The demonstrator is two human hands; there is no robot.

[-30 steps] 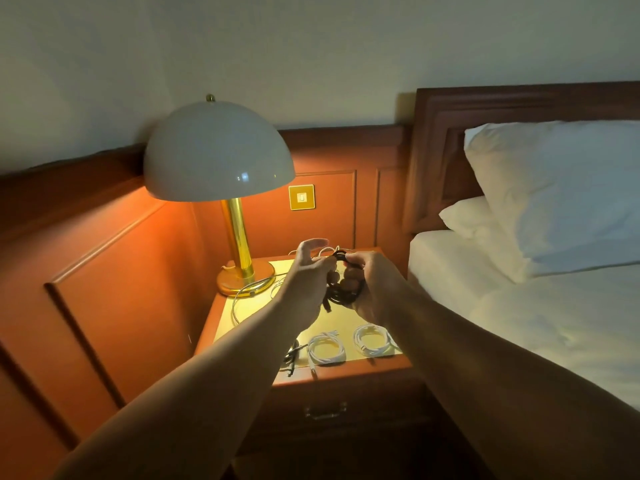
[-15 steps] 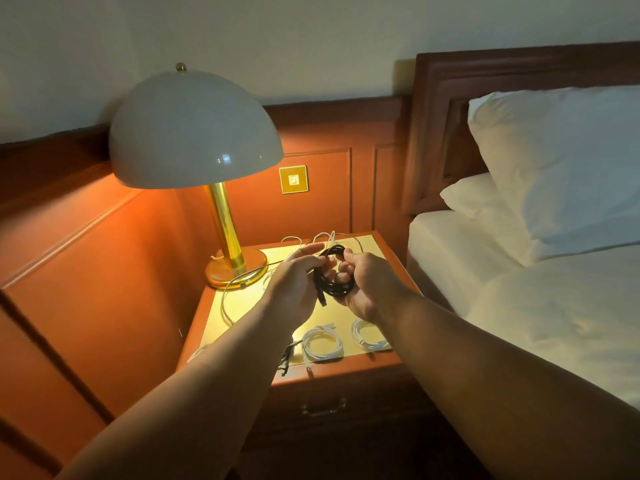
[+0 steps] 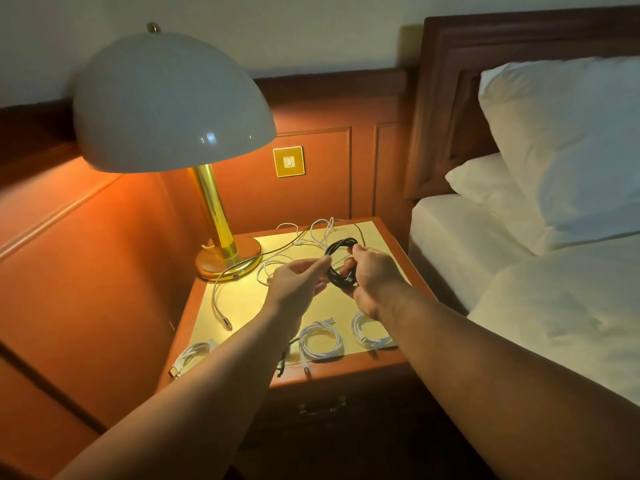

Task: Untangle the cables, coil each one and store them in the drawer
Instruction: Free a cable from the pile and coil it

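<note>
The black cable (image 3: 341,263), wound into a coil, hung above the counter (image 3: 242,299), toward its 1 o'clock corner. The right hand (image 3: 375,277) gripped the coil; the left hand (image 3: 298,284) pinched its near side between thumb and fingers (image 3: 320,265).

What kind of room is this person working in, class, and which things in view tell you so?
Probably a hotel bedroom: a made bed with white pillows against a wooden headboard, and beside it a nightstand with a domed brass lamp.

Bedroom, bed (image 3: 540,306), nightstand (image 3: 346,370), lamp (image 3: 173,98)
</note>
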